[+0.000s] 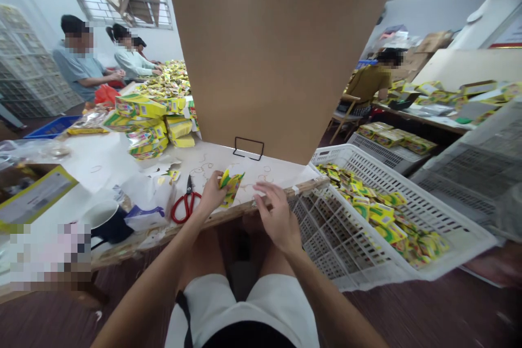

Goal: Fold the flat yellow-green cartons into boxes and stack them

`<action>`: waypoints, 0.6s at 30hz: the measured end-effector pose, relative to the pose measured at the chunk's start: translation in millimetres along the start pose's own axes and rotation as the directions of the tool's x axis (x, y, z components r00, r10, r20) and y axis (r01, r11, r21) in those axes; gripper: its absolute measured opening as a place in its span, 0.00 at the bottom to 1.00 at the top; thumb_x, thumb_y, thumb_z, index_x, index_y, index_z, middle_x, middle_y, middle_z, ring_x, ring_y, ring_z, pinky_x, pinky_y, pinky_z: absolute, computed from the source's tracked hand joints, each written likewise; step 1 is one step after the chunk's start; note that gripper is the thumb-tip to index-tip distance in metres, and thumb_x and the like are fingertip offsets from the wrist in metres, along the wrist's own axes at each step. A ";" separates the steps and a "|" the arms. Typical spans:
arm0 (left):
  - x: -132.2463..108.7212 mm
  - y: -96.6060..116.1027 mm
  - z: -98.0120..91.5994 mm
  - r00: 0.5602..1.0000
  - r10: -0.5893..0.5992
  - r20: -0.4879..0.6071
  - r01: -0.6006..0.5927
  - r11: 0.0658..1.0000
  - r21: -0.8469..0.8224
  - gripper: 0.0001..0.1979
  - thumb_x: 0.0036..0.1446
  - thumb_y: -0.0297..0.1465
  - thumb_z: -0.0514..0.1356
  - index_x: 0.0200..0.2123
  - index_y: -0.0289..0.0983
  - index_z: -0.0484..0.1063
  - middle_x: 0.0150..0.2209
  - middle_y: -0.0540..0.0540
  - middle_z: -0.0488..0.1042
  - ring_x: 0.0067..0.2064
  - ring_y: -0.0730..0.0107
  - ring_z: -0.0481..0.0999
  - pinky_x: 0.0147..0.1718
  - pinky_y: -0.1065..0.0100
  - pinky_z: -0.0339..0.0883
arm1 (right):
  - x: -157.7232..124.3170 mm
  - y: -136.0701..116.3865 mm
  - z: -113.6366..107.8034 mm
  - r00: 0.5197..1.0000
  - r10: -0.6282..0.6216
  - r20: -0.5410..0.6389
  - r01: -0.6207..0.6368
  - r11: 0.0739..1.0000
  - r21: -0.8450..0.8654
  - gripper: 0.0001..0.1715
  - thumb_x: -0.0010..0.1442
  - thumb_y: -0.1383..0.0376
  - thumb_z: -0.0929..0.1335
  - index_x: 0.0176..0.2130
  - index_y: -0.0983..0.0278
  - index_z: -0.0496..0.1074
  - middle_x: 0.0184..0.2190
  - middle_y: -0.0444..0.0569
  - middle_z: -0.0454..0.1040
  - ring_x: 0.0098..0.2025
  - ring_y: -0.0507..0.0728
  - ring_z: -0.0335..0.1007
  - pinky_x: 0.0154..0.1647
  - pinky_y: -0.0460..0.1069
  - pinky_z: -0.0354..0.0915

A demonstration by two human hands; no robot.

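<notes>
My left hand [212, 196] is closed on a small stack of yellow-green packets [231, 185], held upright at the near edge of the white table [101, 160]. My right hand [277, 212] hovers just right of the packets, near the table edge, fingers partly spread and holding nothing I can see. Thin rubber bands [265, 174] lie scattered on the table beyond the hands. Red-handled scissors [185, 204] lie left of my left hand.
A tall cardboard sheet [281, 54] stands behind the hands. A white slatted crate [408, 185] with several yellow-green packets sits to the right. Packet piles [150, 125], a dark mug [106, 223] and plastic bags lie left. Other people sit working at the far left and far right.
</notes>
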State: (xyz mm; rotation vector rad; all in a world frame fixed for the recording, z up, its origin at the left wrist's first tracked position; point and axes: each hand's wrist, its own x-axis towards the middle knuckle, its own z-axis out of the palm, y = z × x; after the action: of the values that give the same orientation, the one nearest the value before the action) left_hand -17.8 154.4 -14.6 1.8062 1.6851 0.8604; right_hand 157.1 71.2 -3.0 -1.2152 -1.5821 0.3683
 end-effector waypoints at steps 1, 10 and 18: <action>-9.9 5.0 -4.9 0.999 0.050 0.012 -0.050 0.999 -0.007 0.15 0.52 0.27 0.59 0.45 0.36 0.67 0.38 0.46 0.77 0.39 0.64 0.75 0.38 0.66 0.68 | 11.6 -1.2 -3.2 0.993 -0.113 0.025 0.115 0.988 -0.104 0.15 0.62 0.63 0.64 0.49 0.59 0.71 0.53 0.50 0.71 0.57 0.61 0.60 0.58 0.57 0.52; -70.3 19.3 -29.1 0.978 0.160 0.136 -0.161 0.987 -0.006 0.15 0.47 0.26 0.58 0.40 0.38 0.74 0.35 0.46 0.79 0.37 0.61 0.76 0.35 0.67 0.66 | 52.0 -12.6 -6.9 0.849 -0.357 0.389 0.500 0.781 -0.375 0.09 0.63 0.63 0.65 0.32 0.62 0.73 0.33 0.48 0.77 0.42 0.58 0.66 0.53 0.56 0.45; -84.6 25.3 -57.5 0.919 0.258 0.298 -0.249 0.966 -0.067 0.11 0.49 0.28 0.58 0.38 0.38 0.75 0.35 0.45 0.78 0.37 0.60 0.75 0.38 0.66 0.68 | 63.0 -5.6 -21.4 0.919 -0.098 0.382 0.063 0.993 0.103 0.08 0.52 0.70 0.71 0.23 0.62 0.72 0.26 0.44 0.75 0.35 0.56 0.66 0.51 0.55 0.48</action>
State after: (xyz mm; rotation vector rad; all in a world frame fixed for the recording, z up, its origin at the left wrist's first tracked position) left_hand -46.0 65.2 33.9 2.0490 1.2593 0.6594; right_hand 177.3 114.3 43.7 -1.0467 -1.9243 0.6493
